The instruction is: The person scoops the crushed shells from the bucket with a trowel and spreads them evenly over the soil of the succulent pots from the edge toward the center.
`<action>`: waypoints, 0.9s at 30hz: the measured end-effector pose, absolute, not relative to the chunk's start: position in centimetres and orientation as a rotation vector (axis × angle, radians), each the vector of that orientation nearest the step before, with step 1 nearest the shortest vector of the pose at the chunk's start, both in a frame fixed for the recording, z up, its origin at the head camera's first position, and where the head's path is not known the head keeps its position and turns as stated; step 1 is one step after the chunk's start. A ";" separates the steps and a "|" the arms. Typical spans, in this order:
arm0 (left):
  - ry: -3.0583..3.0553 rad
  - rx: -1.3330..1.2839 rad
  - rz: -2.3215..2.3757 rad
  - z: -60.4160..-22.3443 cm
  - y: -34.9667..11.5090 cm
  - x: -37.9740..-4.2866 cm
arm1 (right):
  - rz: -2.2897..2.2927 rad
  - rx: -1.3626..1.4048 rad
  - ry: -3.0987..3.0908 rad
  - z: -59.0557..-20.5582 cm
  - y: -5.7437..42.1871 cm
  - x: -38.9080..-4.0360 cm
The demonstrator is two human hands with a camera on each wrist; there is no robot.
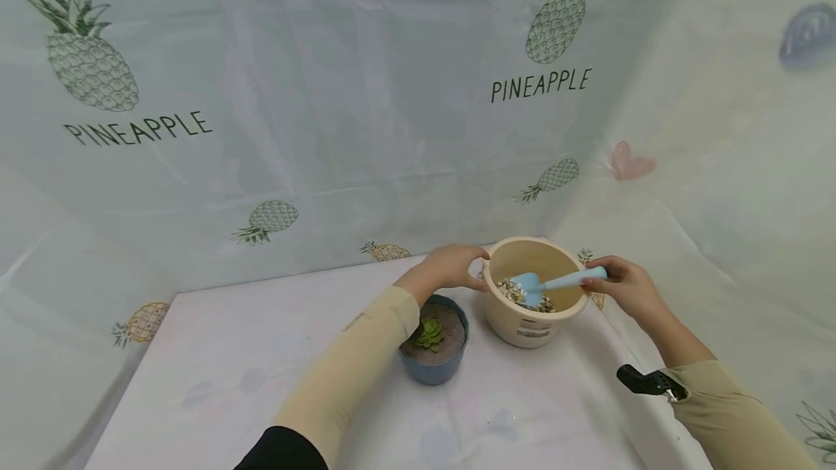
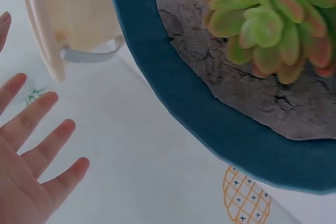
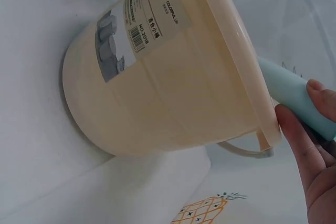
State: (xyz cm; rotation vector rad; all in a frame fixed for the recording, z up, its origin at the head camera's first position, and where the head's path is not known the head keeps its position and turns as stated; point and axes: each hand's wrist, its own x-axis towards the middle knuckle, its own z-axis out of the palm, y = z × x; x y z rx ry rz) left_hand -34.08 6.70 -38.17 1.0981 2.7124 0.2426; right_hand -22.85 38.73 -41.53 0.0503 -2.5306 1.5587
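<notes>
A cream bucket stands at the right of the table, with a mix of pale and dark bits low inside. My right hand pinches the handle of a light blue hand trowel between thumb and fingers at the bucket's right rim. The trowel's blade lies down in the bits. At the bucket's left rim is my left hand; its fingers look spread and relaxed in the left wrist view. Under the left forearm sits a blue pot holding a green succulent with reddish tips, partly covered by the sleeve.
A white-covered table spreads to the left and front. Behind it and to the right hangs a pineapple-print cloth. The bucket carries a printed label and a pale handle.
</notes>
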 end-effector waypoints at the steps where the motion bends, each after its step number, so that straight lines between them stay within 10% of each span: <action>1: 2.714 1.095 0.256 -38.1 6.4 -33.9 | 1.552 0.042 -2.531 -41.5 38.7 -22.8; 27: 2.727 0.939 0.663 -40.3 -3.6 -29.9 | 1.747 0.054 -2.306 -41.2 40.1 -20.4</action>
